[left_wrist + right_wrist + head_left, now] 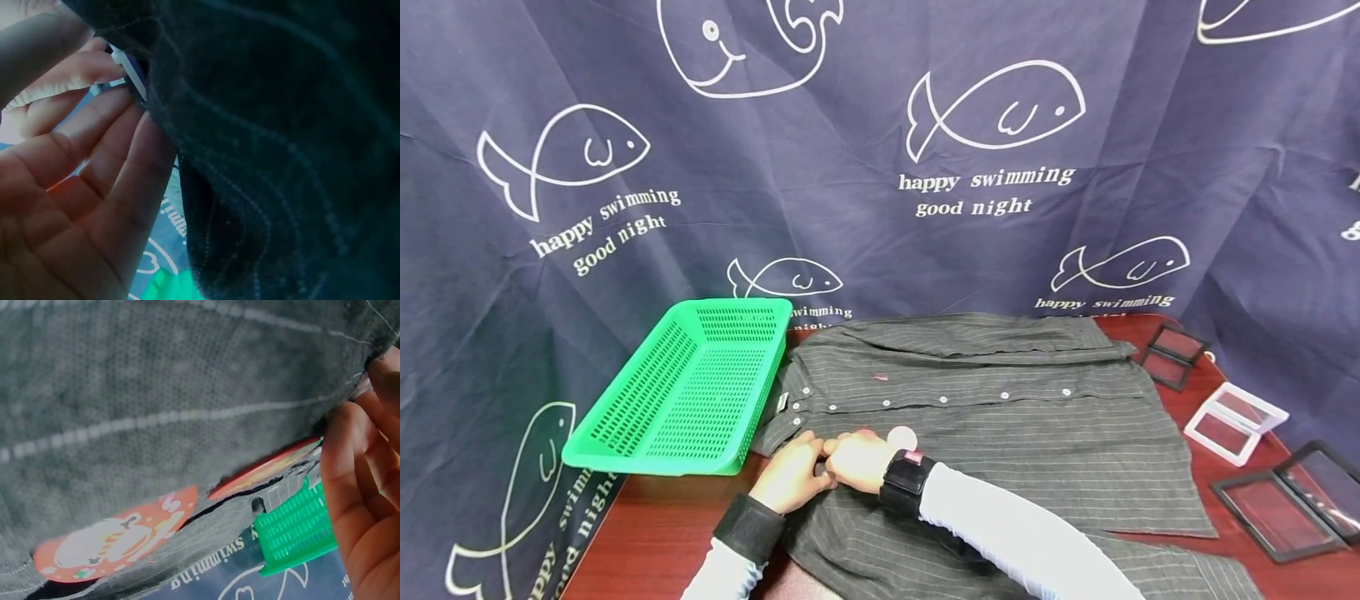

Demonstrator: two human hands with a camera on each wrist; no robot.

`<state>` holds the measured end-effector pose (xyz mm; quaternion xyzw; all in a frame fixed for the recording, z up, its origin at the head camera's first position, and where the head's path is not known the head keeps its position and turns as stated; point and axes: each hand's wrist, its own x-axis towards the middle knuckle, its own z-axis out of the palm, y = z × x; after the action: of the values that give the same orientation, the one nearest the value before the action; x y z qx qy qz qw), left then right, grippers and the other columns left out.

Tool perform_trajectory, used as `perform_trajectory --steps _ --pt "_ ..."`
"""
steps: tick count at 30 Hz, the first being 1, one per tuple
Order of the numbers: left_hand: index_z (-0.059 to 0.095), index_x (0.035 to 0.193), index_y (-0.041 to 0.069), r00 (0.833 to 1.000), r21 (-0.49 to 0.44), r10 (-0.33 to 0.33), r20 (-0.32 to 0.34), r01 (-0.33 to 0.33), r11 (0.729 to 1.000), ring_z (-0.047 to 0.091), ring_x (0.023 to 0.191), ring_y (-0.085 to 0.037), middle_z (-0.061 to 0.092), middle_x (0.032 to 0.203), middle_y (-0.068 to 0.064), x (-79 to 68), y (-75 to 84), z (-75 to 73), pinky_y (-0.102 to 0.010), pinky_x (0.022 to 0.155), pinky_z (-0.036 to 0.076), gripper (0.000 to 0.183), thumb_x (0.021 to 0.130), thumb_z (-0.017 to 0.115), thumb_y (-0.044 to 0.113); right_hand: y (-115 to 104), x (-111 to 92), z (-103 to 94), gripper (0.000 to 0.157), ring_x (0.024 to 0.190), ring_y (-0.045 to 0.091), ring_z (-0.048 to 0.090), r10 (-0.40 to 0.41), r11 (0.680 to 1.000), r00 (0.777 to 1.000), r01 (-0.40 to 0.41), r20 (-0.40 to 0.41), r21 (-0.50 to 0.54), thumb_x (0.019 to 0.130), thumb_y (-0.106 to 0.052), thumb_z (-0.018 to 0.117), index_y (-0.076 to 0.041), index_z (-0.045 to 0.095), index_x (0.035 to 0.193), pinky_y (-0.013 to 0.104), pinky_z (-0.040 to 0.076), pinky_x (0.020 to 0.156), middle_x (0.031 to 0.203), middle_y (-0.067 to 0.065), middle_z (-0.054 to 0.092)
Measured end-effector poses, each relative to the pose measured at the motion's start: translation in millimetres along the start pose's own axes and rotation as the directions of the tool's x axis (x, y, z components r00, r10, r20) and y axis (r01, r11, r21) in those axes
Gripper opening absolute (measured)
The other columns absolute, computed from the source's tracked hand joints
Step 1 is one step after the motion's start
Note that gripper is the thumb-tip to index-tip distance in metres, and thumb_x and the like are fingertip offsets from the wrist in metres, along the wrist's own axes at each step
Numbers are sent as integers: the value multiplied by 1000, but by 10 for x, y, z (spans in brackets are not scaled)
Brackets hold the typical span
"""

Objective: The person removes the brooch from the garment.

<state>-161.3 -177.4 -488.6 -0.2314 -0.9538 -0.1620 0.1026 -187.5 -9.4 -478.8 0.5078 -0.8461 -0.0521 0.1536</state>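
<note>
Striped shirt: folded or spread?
Spread: the shirt covers much of the table, its button row and one sleeve laid out in view.

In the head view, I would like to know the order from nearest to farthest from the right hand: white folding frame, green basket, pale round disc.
1. Pale round disc, close beside the right hand.
2. Green basket, to its left.
3. White folding frame, far to the right.
</note>
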Motion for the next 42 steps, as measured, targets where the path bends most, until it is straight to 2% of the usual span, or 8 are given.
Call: perform_trajectory --steps 6,19,25,36,42 --pt "64 79 7 1000 4 4 -1 -4 1000 49 63 -16 44 71 2 7 20 -17 -31 60 44 27 63 83 17 -22 11 -19 5 76 6 60 12 1000 999 -11 39 -16 80 -31 69 -29 74 81 17 47 65 90 -14 63" --pt "65 80 7 1000 4 2 4 -2 1000 47 62 -14 43 71 2 13 12 -12 -30 60 43 25 63 82 17 -49 8 -83 7 77 6 59 27 999 998 -25 53 -34 79 -33 68 -31 75 80 18 48 63 90 -14 63" --pt "65 79 7 1000 4 -6 10 5 1000 47 62 -14 43 71 3 13 12 -11 -30 60 43 25 63 82 17 -51 7 -80 7 77 6 59 35 999 997 -35 64 0 79 -35 69 -31 75 79 17 47 64 90 -14 63" --pt "65 79 8 1000 -4 -11 7 11 1000 50 63 -15 44 71 3 10 8 -8 -30 60 43 26 63 83 16 -1 8 -18 4 75 6 59 9 998 999 -11 31 59 79 -29 70 -29 72 75 16 45 63 86 -14 62" --pt "65 80 8 1000 -13 -14 6 14 1000 51 64 -15 45 72 3 12 21 -23 -31 60 44 26 64 84 16 21 0 -16 3 76 6 61 18 996 999 -21 44 82 80 -28 71 -30 74 80 18 46 62 84 -13 61"
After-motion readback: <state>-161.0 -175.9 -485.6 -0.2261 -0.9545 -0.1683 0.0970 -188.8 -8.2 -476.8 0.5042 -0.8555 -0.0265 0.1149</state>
